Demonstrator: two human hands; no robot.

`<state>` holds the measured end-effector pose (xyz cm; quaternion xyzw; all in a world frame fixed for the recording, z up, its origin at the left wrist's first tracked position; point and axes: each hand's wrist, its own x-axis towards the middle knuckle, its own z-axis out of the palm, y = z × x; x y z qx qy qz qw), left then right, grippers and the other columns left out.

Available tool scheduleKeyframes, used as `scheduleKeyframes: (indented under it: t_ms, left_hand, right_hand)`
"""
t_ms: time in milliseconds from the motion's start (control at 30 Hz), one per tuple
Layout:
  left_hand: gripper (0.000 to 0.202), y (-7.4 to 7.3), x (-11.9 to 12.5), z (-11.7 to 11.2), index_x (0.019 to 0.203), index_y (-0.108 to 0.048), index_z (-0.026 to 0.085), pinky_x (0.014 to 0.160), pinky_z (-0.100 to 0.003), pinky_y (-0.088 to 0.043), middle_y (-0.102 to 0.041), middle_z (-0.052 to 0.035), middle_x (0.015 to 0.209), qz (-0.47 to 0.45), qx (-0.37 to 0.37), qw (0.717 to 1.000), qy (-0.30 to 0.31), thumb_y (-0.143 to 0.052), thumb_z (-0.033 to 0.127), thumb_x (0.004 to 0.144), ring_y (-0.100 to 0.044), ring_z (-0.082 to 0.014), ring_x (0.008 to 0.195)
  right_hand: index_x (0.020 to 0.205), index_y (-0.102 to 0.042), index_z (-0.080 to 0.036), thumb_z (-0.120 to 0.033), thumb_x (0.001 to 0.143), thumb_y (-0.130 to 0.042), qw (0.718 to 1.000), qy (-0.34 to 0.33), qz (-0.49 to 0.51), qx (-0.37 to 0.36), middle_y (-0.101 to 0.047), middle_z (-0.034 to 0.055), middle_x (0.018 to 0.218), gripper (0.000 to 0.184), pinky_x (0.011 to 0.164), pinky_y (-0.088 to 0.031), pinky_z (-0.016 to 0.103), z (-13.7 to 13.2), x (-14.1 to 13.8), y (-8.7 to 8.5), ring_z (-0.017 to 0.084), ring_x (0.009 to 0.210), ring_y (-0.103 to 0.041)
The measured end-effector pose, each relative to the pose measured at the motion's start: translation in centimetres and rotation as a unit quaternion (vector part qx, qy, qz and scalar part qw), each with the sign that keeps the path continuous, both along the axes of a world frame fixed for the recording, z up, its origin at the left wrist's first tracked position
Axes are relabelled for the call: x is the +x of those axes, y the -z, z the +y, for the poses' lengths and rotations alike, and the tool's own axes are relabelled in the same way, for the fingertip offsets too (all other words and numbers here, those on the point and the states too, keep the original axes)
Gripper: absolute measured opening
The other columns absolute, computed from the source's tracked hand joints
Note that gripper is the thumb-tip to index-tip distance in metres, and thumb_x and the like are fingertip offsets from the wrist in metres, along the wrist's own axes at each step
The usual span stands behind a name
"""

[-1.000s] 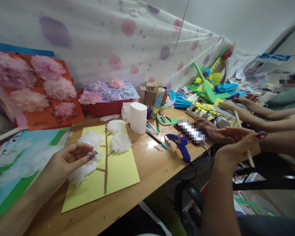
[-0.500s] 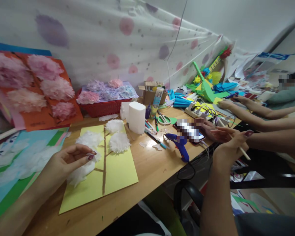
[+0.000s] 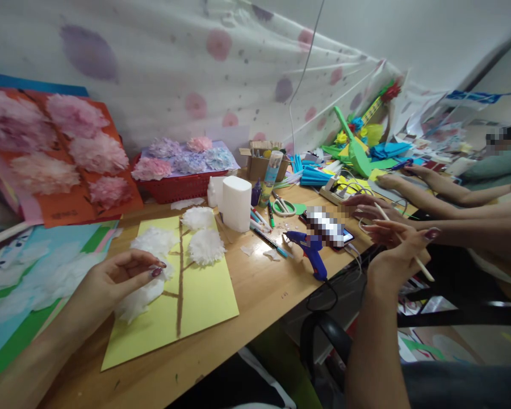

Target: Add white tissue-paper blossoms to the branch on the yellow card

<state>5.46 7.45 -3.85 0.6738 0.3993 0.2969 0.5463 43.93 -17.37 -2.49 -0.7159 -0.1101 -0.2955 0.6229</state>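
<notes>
Left grip [image 3: 117, 276]: over puffs [image 3: 153, 241] on card [image 3: 208, 298], cannot tell if grasping | right grip [image 3: 392, 258]: grasping stick [image 3: 424, 269] | glue gun [image 3: 313, 257]: on bench [image 3: 259, 289]

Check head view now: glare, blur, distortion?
Head view: glare on the table beside the blue marker; head view: phone mostly pixelated; head view: left hand and right hand fairly sharp, far-right clutter soft; head view: apparent wide-angle stretch toward edges.
</notes>
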Motion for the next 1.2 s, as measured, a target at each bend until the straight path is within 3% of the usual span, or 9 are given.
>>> scheduleKeyframes:
  t_ms: [100,233,300,467,600,733,1000,1200]
  left_hand:
    - [0.025,0.1,0.1,-0.1,0.079,-0.072,0.024,0.080,-0.030,-0.060,-0.078,0.0043,0.083,0.006,0.028,1.000,0.008,-0.079,0.037,0.058,-0.073,-0.0177,0.084]
    - [0.020,0.4,0.1,-0.2,0.077,-0.071,0.030,0.078,-0.028,-0.056,-0.074,0.0152,0.077,0.007,0.054,0.998,0.012,-0.069,0.040,0.060,-0.073,-0.0123,0.081]
    - [0.020,0.3,0.1,-0.3,0.077,-0.071,0.030,0.077,-0.029,-0.057,-0.075,0.0137,0.078,0.007,0.054,0.998,0.005,-0.070,0.041,0.060,-0.073,-0.0128,0.081]
    - [0.033,-0.3,0.1,-0.3,0.077,-0.072,0.021,0.077,-0.030,-0.061,-0.078,-0.0033,0.085,0.011,0.018,1.000,-0.004,-0.085,0.041,0.054,-0.073,-0.0207,0.084]
    - [0.039,-0.2,0.0,-0.2,0.080,-0.072,0.020,0.076,-0.030,-0.061,-0.079,-0.0059,0.089,0.002,-0.009,1.000,-0.003,-0.089,0.042,0.053,-0.073,-0.0228,0.086]
    - [0.032,0.2,-0.3,0.0,0.083,-0.071,0.021,0.081,-0.029,-0.059,-0.078,-0.0046,0.092,0.000,-0.015,1.000,0.016,-0.088,0.038,0.061,-0.072,-0.0211,0.089]
    - [0.028,0.3,-0.3,0.2,0.080,-0.071,0.020,0.080,-0.030,-0.060,-0.079,-0.0045,0.089,0.005,0.011,1.000,0.018,-0.085,0.033,0.061,-0.073,-0.0213,0.087]
    - [0.021,0.6,0.0,0.0,0.081,-0.070,0.023,0.073,-0.025,-0.054,-0.077,0.0129,0.080,-0.025,0.073,0.997,0.023,-0.069,0.037,0.064,-0.074,-0.0136,0.079]
  right_hand:
    - [0.079,-0.069,-0.013,-0.069,0.097,-0.013,0.996,-0.018,-0.052,0.065,-0.068,0.0108,0.069,0.081,0.071,-0.054,0.040,0.3,-0.7,-0.5,0.022,0.064,-0.067]
    - [0.076,-0.066,-0.015,-0.071,0.095,-0.013,0.994,-0.021,-0.053,0.090,-0.066,0.0101,0.068,0.080,0.068,-0.053,0.040,0.5,-1.3,-1.1,0.021,0.059,-0.064]
    - [0.074,-0.066,-0.015,-0.075,0.093,-0.012,0.994,-0.016,-0.050,0.092,-0.065,0.0095,0.067,0.083,0.067,-0.053,0.040,0.5,-1.3,-1.2,0.020,0.057,-0.062]
    - [0.072,-0.066,-0.016,-0.079,0.090,-0.012,0.996,-0.009,-0.046,0.078,-0.066,0.0081,0.066,0.085,0.071,-0.055,0.040,0.3,-1.0,-1.1,0.019,0.056,-0.062]
    - [0.070,-0.064,-0.016,-0.080,0.089,-0.009,0.996,-0.003,-0.046,0.076,-0.067,0.0105,0.067,0.087,0.073,-0.056,0.041,0.1,-0.9,-1.1,0.021,0.060,-0.065]
    - [0.072,-0.064,-0.015,-0.080,0.088,-0.007,0.996,-0.011,-0.033,0.082,-0.068,0.0141,0.071,0.088,0.072,-0.056,0.042,0.2,-1.2,-1.4,0.024,0.065,-0.068]
    - [0.073,-0.066,-0.017,-0.074,0.093,-0.017,0.996,-0.023,-0.050,0.069,-0.068,0.0153,0.071,0.078,0.069,-0.053,0.048,0.2,-1.3,-1.3,0.025,0.061,-0.066]
    - [0.075,-0.064,-0.016,-0.053,0.094,-0.031,0.999,0.021,-0.046,0.016,-0.065,0.0096,0.072,0.053,0.068,-0.052,0.046,-0.3,-0.8,-1.4,0.022,0.062,-0.062]
